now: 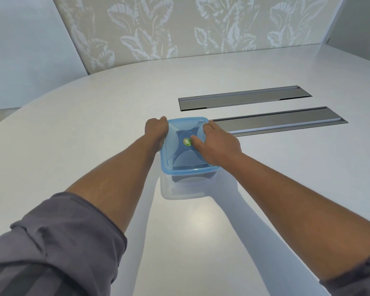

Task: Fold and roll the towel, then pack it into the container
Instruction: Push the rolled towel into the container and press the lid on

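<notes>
Just beyond container, 2 metal panels.

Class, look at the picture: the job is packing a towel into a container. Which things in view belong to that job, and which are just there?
Part of the job:
container, something dark inside
blue lid, on the container
left hand, at the lid's left edge
right hand, flat on the lid

Just there:
table
two metal panels set in the table
patterned wall

We see the container on the table, just left of the nearer of 2 metal strips.
</notes>
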{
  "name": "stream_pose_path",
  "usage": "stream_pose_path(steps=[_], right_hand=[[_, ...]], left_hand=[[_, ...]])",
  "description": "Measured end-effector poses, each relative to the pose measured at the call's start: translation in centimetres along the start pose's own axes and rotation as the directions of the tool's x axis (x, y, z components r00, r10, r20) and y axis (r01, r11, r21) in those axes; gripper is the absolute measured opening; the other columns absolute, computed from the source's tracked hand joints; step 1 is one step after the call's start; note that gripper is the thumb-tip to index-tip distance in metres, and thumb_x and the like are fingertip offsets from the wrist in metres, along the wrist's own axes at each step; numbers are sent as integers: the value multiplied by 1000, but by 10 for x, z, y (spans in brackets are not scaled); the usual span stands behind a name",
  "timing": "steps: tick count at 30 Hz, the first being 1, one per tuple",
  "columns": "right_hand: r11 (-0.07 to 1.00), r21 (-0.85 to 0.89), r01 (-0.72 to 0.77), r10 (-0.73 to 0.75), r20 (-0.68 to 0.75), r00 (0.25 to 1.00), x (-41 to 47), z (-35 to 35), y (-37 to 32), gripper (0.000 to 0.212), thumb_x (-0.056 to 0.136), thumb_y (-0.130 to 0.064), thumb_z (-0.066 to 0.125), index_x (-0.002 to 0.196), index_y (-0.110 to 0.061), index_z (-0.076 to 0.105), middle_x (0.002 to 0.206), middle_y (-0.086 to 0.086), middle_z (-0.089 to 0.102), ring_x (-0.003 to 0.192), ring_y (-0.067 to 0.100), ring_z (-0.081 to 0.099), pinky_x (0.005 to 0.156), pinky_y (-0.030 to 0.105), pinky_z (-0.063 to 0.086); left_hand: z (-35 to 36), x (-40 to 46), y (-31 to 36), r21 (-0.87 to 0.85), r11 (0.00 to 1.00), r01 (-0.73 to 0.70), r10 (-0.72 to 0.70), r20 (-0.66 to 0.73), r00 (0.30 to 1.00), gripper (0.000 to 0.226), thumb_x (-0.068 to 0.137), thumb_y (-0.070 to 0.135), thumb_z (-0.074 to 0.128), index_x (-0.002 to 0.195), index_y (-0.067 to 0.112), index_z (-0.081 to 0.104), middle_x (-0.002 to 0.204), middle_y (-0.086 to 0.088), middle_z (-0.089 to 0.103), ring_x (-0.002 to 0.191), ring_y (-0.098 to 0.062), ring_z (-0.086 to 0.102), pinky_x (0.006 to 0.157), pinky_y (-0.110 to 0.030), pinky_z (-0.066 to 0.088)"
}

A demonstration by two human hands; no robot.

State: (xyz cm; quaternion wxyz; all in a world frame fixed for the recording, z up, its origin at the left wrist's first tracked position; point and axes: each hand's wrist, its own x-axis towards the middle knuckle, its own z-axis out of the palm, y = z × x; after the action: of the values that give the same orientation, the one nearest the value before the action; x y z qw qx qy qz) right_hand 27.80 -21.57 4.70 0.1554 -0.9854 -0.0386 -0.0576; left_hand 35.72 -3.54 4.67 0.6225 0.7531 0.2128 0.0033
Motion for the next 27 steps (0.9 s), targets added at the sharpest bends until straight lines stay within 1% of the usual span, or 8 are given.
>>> stream_pose_path(steps=[6, 11, 14, 16, 19, 22, 24, 27], right_hand=[[1000, 17, -17, 17, -11, 1000, 0, -1, 5, 64, 98, -65, 36, 134, -14, 51, 137, -1, 50, 108, 28, 59, 74, 37, 42], [998, 52, -37, 37, 4, 999, -2, -2, 4, 63, 97, -65, 38, 134, -16, 51, 137, -3, 50, 99, 22, 52, 74, 37, 41], [994, 93, -51, 51, 4, 999, -4, -3, 4, 64, 95, -67, 41, 134, -17, 52, 135, -3, 52, 102, 22, 55, 75, 37, 43], [990, 122, -77, 79, -12, 997, -5, -4, 2, 61, 91, -68, 45, 127, -19, 55, 127, -3, 57, 100, 23, 56, 74, 37, 43], [981, 154, -115, 128, -78, 989, -9, -6, -2, 49, 86, -68, 53, 105, -23, 58, 104, -4, 62, 87, 22, 56, 67, 35, 41], [975, 174, -138, 159, -111, 981, -14, -8, -3, 42, 91, -60, 54, 107, -22, 61, 101, -4, 64, 86, 22, 55, 68, 34, 42], [959, 223, -176, 203, -104, 974, -15, -8, -2, 34, 94, -50, 53, 108, -22, 65, 105, -2, 68, 87, 23, 56, 71, 33, 43], [900, 374, -225, 269, -70, 961, -18, -6, -1, 30, 94, -40, 51, 113, -25, 69, 114, 1, 71, 96, 26, 61, 76, 34, 45]], left_hand=[[5, -3, -5, 229, 963, -143, 165, -79, 983, 26, 104, 31, 45, 96, 7, 54, 79, 0, 52, 77, -22, 50, 55, -29, 34], [2, -18, -4, 539, 762, -359, 479, -96, 873, 22, 101, 31, 49, 94, 15, 62, 102, -3, 65, 88, -24, 59, 70, -29, 37], [1, -31, -7, 615, 680, -399, 497, 14, 868, 34, 101, 34, 48, 120, 13, 68, 127, -7, 64, 115, -27, 60, 85, -32, 42], [0, -40, -13, 601, 681, -418, 448, 109, 887, 41, 103, 33, 47, 135, 10, 59, 142, -8, 56, 129, -27, 53, 100, -34, 40], [-1, -48, -24, 502, 758, -417, 357, 216, 909, 50, 102, 36, 43, 143, 7, 47, 147, -9, 44, 130, -28, 49, 106, -40, 42], [-5, -57, -32, 369, 842, -393, 363, 150, 920, 40, 95, 39, 46, 126, 15, 56, 121, -5, 58, 105, -24, 60, 87, -39, 52], [-9, -66, -37, 299, 876, -379, 366, 101, 925, 18, 99, 29, 45, 106, 17, 56, 99, 1, 61, 89, -21, 59, 69, -31, 45], [-15, -77, -46, 164, 917, -363, 356, 69, 932, 19, 102, 24, 41, 99, 16, 59, 90, -1, 66, 81, -23, 60, 66, -33, 47]])
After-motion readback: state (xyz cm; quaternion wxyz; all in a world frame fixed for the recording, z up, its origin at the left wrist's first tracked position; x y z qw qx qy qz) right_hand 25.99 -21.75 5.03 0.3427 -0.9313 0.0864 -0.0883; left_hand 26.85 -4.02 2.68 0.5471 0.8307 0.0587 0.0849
